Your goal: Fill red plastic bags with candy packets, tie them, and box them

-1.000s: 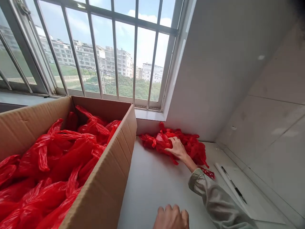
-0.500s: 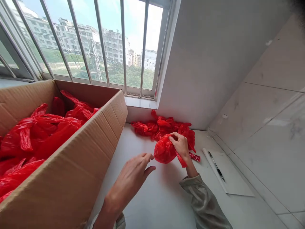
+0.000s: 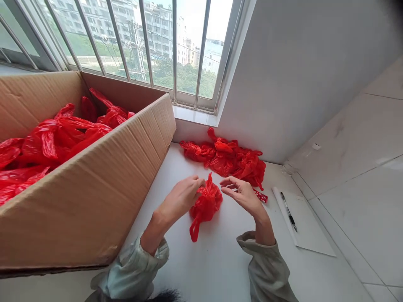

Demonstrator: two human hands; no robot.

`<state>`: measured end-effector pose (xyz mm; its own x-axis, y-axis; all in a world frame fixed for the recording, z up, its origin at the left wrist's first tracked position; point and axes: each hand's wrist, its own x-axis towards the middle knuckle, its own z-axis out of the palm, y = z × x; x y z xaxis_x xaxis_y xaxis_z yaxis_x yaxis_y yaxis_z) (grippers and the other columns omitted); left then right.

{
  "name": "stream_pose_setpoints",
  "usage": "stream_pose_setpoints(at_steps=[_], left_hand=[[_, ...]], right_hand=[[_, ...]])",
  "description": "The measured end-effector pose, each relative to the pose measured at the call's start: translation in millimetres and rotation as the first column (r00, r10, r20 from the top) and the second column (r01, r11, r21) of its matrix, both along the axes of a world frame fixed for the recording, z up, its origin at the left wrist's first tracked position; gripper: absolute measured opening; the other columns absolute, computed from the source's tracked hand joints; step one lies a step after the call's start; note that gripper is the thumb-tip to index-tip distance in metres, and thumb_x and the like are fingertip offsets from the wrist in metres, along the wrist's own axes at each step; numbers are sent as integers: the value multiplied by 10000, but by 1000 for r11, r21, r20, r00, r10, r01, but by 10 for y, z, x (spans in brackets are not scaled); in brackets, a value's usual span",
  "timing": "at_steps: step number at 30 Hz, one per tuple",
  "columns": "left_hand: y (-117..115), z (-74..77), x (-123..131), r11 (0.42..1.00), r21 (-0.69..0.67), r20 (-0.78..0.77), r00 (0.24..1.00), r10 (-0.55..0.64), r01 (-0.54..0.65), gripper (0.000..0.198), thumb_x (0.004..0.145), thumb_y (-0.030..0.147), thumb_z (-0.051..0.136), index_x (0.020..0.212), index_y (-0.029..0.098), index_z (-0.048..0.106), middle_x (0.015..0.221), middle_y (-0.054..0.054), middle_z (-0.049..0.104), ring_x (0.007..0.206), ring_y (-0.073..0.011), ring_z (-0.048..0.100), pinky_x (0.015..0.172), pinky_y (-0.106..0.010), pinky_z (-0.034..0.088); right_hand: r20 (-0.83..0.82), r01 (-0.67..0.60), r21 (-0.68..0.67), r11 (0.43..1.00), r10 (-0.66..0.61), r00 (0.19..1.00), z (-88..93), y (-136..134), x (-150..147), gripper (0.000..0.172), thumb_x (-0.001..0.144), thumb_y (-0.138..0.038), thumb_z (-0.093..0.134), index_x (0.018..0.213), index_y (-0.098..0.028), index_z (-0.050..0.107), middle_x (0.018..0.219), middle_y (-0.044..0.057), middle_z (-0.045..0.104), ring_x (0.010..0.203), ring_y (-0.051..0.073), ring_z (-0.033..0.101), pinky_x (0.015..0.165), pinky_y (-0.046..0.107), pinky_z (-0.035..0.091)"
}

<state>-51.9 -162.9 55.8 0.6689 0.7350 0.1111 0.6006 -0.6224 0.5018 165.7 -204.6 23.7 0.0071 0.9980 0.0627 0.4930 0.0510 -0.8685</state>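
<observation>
A small filled red plastic bag (image 3: pixel 206 205) stands on the white tabletop in front of me, one handle loop drooping toward me and a tip of plastic poking up. My left hand (image 3: pixel 181 195) is at the bag's upper left, fingers closed on its gathered plastic; the fingertips are partly hidden. To the right of the bag, my right hand (image 3: pixel 241 195) holds nothing, its thumb and fingers apart and curved toward the bag. Behind both hands lies a heap of crumpled red plastic bags (image 3: pixel 225 155) against the wall.
At left, a large cardboard box (image 3: pixel 126 167) contains several knotted red bags (image 3: pixel 59 134). To the right lie a white paper pad (image 3: pixel 310 228), a black pen (image 3: pixel 289 212) and a red white-dotted item (image 3: pixel 261 196). A barred window (image 3: pixel 176 54) is behind.
The bag has moved from my right hand down to the tabletop, slightly left. My right hand has let go and opened. My left hand has reached its top. The view has tilted down.
</observation>
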Motion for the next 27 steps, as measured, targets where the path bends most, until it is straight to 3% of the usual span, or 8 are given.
stream_pose_setpoints(at_steps=[3, 6, 9, 13, 19, 23, 25, 27], left_hand=[[-29, -63, 42, 990, 31, -21, 990, -140, 140, 114, 786, 112, 561, 859, 198, 567, 908, -30, 548, 892, -207, 495, 730, -283, 421], [-65, -183, 153, 971, 85, -84, 973, -217, 224, 331, 721, 68, 621, 1012, 217, 572, 1051, -57, 540, 1040, -255, 441, 821, -322, 431], [-32, -309, 225, 982, 91, -149, 977, -153, 168, 287, 731, -22, 504, 930, 181, 547, 1036, -76, 548, 1014, -249, 464, 819, -335, 426], [107, -385, 148, 991, 75, -149, 984, -95, 107, 306, 716, -46, 451, 916, 180, 502, 976, -57, 570, 901, -214, 520, 750, -301, 421], [310, -328, -71, 997, 73, -112, 993, 33, -25, 180, 767, 23, 458, 774, 195, 514, 825, -9, 591, 702, -159, 521, 613, -267, 350], [382, -277, -100, 984, 89, -78, 984, 159, -152, 209, 789, 45, 415, 783, 196, 560, 851, -23, 631, 704, -154, 529, 592, -268, 341], [367, -263, -78, 984, 93, -77, 985, 157, -150, 251, 787, 30, 400, 834, 194, 585, 884, -38, 638, 740, -167, 544, 617, -273, 371], [320, -252, -49, 994, 90, -86, 993, 77, -69, 328, 750, -7, 417, 925, 195, 607, 949, -47, 641, 848, -187, 561, 685, -277, 415]], right_hand=[[196, -182, -109, 977, 200, 960, -30, -20, -17, 162, 766, -316, 683, 914, -252, 696, 1000, -2, 701, 946, 191, 620, 761, 277, 461], [359, -183, -183, 966, 239, 902, -153, 21, -108, 244, 670, -281, 740, 904, -244, 679, 967, 4, 680, 871, 195, 587, 707, 272, 423], [463, -152, -204, 967, 232, 856, -302, 114, -211, 81, 678, -208, 686, 718, -212, 615, 772, -7, 635, 724, 163, 537, 629, 254, 358], [474, -142, -192, 971, 218, 853, -361, 197, -247, 207, 749, -145, 529, 557, -202, 478, 547, -42, 476, 580, 129, 431, 570, 247, 289], [457, -100, -199, 975, 182, 871, -244, 135, 48, 172, 763, -198, 497, 613, -213, 580, 613, -28, 583, 614, 139, 500, 591, 238, 343], [455, -74, -264, 962, 192, 870, -232, 47, 227, 172, 722, -211, 562, 560, -210, 621, 539, -28, 589, 570, 142, 522, 591, 248, 363], [451, -82, -286, 955, 210, 868, -214, 23, 224, 165, 703, -221, 606, 541, -213, 636, 538, -26, 605, 580, 149, 546, 602, 253, 379], [404, -73, -242, 968, 169, 899, -177, 29, 161, 103, 724, -260, 629, 657, -228, 701, 670, -12, 686, 672, 170, 606, 648, 261, 417]])
